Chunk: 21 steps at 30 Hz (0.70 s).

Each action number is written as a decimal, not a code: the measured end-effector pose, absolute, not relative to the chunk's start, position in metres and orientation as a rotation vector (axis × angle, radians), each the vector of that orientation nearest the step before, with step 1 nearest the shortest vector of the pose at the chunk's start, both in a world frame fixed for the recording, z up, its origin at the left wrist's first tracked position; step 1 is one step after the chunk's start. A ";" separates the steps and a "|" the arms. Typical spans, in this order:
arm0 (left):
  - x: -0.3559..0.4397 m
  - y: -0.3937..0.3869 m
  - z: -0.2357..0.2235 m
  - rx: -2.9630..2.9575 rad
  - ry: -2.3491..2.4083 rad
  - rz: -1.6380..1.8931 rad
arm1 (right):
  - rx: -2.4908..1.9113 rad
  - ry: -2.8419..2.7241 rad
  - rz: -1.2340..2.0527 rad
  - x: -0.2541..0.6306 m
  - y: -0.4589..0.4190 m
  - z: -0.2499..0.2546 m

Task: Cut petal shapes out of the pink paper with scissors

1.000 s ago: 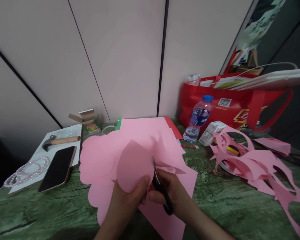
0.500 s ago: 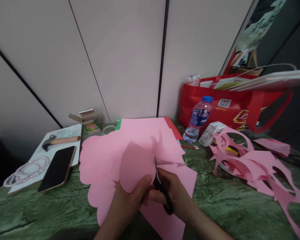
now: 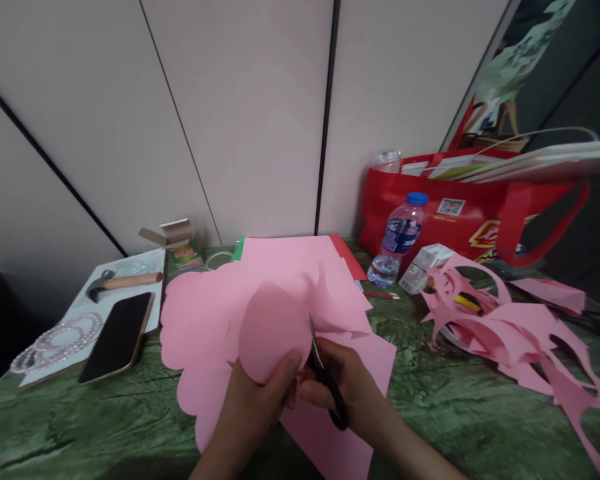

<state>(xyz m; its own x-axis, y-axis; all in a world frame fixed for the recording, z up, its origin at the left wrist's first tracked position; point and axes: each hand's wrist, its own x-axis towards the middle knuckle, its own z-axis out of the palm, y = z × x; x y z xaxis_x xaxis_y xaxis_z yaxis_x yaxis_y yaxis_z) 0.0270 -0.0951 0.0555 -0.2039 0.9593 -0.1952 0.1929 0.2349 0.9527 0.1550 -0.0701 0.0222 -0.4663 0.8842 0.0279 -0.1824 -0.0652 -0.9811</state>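
— What does the left hand (image 3: 265, 393) hold?
— It pinches the rounded pink piece (image 3: 273, 330) near its lower right edge.
— And the right hand (image 3: 345, 373)?
— It grips the black-handled scissors (image 3: 336, 399); the blades (image 3: 312, 333) stand at the piece's right edge.
— Where is this piece?
— Above the pink sheets (image 3: 293, 257), which lie on the green counter (image 3: 445, 413).

My left hand (image 3: 266, 390) and right hand (image 3: 344, 380): bare. My left forearm (image 3: 223, 443) and right forearm (image 3: 415, 443): bare too, slim. Fingers (image 3: 331, 349) slender; nails too small to tell.
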 end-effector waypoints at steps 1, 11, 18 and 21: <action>0.027 -0.095 0.055 1.109 1.597 1.070 | -0.804 -1.384 1.654 0.155 -0.070 0.022; 0.019 -0.092 0.043 1.221 1.603 1.079 | -0.784 -1.359 1.664 0.154 -0.070 0.021; 0.019 -0.092 0.043 1.200 1.599 1.101 | -0.787 -1.351 1.677 0.155 -0.070 0.019; 0.019 -0.092 0.041 1.205 1.590 1.096 | -0.781 -1.347 1.694 0.156 -0.069 0.018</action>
